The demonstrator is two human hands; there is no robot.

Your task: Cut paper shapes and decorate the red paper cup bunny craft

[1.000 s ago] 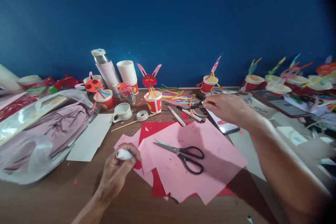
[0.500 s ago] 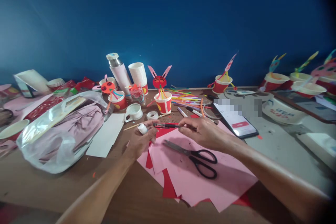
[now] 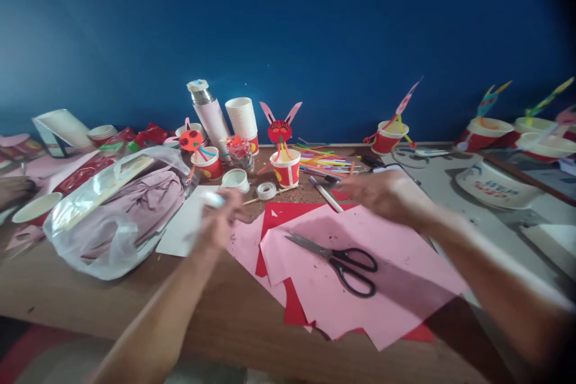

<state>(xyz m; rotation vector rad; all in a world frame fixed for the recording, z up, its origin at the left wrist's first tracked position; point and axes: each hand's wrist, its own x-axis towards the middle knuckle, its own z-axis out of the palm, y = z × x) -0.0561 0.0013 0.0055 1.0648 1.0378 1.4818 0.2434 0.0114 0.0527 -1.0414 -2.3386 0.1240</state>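
Observation:
My left hand [image 3: 225, 216], smeared by motion, is closed around a small white bottle [image 3: 212, 198] above a white card [image 3: 177, 229]. My right hand [image 3: 382, 197] is blurred too, over the phone [image 3: 396, 169] at the right; its fingers are too smeared to show what they hold. Between the hands lie pink paper sheets [image 3: 315, 294] over red paper [image 3: 294, 306]. Black-handled scissors [image 3: 333, 255] rest on the pink sheet. A white marker [image 3: 326, 194] lies beyond the paper. Behind it stands a red cup [image 3: 287, 171] with a rabbit-eared paper face.
A plastic bag [image 3: 121, 216] with folded cloth fills the left. Behind are a flask [image 3: 209, 111], stacked cups [image 3: 242, 123], a tape roll [image 3: 266, 191] and coloured sticks [image 3: 326, 161]. Decorated cups [image 3: 390, 135] line the right. Another person's hand [image 3: 18, 189] shows at the left edge.
My hands have moved apart, the left one leftward with the white bottle, the right one rightward. The black pen that was between them can no longer be made out.

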